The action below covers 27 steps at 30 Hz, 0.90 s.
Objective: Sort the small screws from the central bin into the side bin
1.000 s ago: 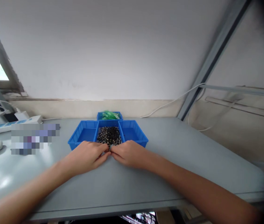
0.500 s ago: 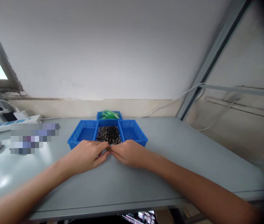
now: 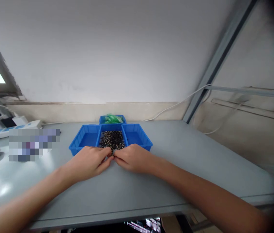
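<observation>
My left hand (image 3: pixel 90 162) and my right hand (image 3: pixel 132 158) meet at the front edge of the middle blue bin, fingertips pinched together. Between them is a tiny piece, mostly covered by the fingers and too small to name. Just behind the fingertips, the middle bin holds a heap of small dark and brass-coloured metal parts (image 3: pixel 112 139). A blue bin (image 3: pixel 87 139) with a bare floor stands to the left, and another blue bin (image 3: pixel 137 137) to the right. Both hands are closed.
Behind the bins, a smaller blue bin (image 3: pixel 100 120) holds green plastic film (image 3: pixel 113 118). A white power strip (image 3: pixel 34 124) with plugs lies at the left of the grey table (image 3: pixel 187 161). A white cable (image 3: pixel 175 107) runs along the wall, near a metal post (image 3: pixel 200 94).
Both hands keep nearly the same pinched pose, fingertips still together in front of the middle bin. The whole view has shifted very slightly.
</observation>
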Motion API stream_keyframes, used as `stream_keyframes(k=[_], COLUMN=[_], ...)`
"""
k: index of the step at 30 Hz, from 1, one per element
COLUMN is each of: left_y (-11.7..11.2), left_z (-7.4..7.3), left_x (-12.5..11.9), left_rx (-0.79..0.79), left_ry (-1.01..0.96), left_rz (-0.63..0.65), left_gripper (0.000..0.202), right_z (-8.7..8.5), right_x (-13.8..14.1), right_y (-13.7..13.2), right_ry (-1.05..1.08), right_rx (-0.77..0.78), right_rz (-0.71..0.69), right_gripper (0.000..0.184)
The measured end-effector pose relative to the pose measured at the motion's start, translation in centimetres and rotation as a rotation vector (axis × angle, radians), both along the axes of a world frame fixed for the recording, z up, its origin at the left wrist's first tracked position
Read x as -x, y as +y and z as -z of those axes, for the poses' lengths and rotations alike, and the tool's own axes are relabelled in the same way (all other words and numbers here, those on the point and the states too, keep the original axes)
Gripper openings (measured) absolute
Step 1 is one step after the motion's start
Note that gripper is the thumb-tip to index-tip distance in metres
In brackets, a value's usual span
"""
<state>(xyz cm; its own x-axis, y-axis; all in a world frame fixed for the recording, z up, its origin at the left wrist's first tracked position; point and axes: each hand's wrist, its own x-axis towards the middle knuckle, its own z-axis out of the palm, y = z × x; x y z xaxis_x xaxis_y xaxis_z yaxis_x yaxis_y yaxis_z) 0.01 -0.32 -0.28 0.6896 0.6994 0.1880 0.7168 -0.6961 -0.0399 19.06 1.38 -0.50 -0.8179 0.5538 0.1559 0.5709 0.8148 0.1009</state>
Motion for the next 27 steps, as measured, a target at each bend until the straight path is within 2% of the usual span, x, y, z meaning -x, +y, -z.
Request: stream_keyframes(k=[6, 10, 16, 27], left_y=[0.12, 0.1, 0.09, 0.09], left_z=[0.11, 0.08, -0.03, 0.24], left_x=[0.08, 0.08, 0.12, 0.14], left_rx=[0.006, 0.023, 0.016, 0.074], left_ry=[0.035, -0.009, -0.02, 0.037], left_rz=[-0.012, -0.039, -0.012, 0.028], left_gripper=[0.032, 0.027, 0.023, 0.029], right_z=[0.07, 0.32, 0.4, 0.15], right_x=[-0.05, -0.13, -0.22, -0.2], right_y=[0.16, 0.29, 0.23, 0.12], right_ry=[0.013, 0.012, 0.017, -0.005], right_rx=[-0.023, -0.026, -0.019, 0.017], right_rz=[-0.006, -0.005, 0.0, -0.008], right_gripper=[0.025, 0.024, 0.025, 0.021])
